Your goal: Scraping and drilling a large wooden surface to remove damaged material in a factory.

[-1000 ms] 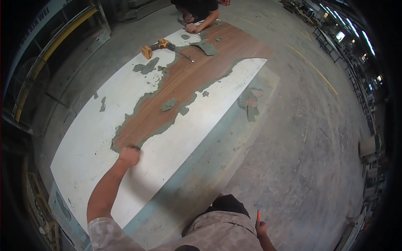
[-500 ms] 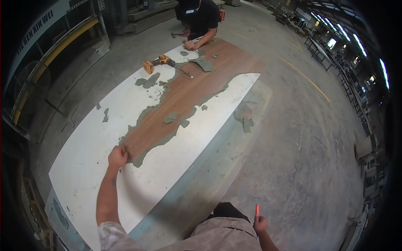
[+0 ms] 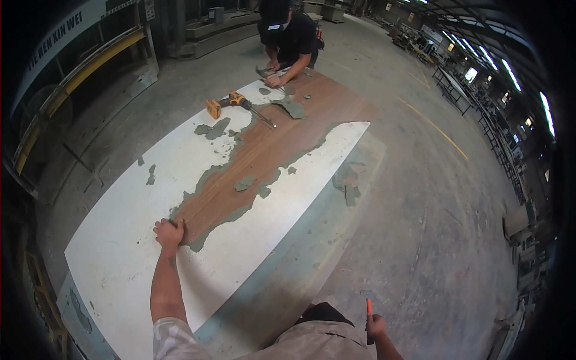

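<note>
A large panel (image 3: 126,207) lies in front of me, its white surface layer torn away along a brown wood-grain strip (image 3: 258,153) edged in grey-green. At the near end of that strip, my left hand (image 3: 170,233) rests on the panel, thumb apart from the bent fingers, nothing visible in it. What lies under its fingertips is hidden. Low on the right, off the panel, my right hand (image 3: 376,327) is closed around an orange-handled tool (image 3: 369,306). Its thin grey end is too faint to identify. A loose grey-green flake (image 3: 245,183) sits on the brown strip.
Across the panel a person (image 3: 289,36) in dark clothes leans over its far end, holding a hammer (image 3: 262,72). A yellow-and-black power drill (image 3: 231,103) with a long bit lies on the panel. Broken flakes (image 3: 348,180) rest on the bluish lower sheet (image 3: 282,264).
My left hand has loosened from a closed grip to parted fingers, staying near the strip's edge. The person opposite has shifted their hammer hand closer to their other hand. My right hand keeps its tool.
</note>
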Demonstrator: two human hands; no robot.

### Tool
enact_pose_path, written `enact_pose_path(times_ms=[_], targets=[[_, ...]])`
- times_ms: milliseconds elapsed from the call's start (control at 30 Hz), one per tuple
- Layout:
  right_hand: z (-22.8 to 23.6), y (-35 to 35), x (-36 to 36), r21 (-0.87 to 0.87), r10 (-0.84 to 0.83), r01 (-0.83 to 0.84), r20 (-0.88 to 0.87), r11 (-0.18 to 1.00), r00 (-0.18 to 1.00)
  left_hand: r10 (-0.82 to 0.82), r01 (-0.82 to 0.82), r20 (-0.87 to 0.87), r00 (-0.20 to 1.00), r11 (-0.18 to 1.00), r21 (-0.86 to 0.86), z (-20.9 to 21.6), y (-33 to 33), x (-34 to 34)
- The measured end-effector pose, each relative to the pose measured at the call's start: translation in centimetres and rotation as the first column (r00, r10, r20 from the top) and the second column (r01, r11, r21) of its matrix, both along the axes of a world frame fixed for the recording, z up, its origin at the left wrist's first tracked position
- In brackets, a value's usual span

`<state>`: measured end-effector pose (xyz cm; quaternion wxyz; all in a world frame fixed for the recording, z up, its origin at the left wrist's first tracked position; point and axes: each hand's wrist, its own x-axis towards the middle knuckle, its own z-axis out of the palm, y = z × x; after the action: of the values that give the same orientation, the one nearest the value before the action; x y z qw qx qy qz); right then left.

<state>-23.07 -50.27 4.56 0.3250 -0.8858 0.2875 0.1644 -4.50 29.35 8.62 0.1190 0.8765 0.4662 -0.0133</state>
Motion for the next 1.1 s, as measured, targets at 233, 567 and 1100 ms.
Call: enact_pose_path(times_ms=[233,567,1100], targets=[[-4.4,-2.2,-3.3,-0.095,0.152,-0.153,-0.026,0.984,0.988,0.111,-0.119,-0.072,0.991,0.985,-0.126,-0.5,2.8,1.8],[-2.1,0.2,-1.9,-0.235,0.23,-0.213,0.049,0.949,0.972,0.126,-0.125,0.005,0.992,0.991,-0.054,-2.4,2.0,1.6],[2.1,5.1,10.4,-0.076,0.371,-0.369,0.349,0.926,0.861,-0.025,-0.029,0.152,0.988,0.939,0.342,-4.2,-1.5,1.0]])
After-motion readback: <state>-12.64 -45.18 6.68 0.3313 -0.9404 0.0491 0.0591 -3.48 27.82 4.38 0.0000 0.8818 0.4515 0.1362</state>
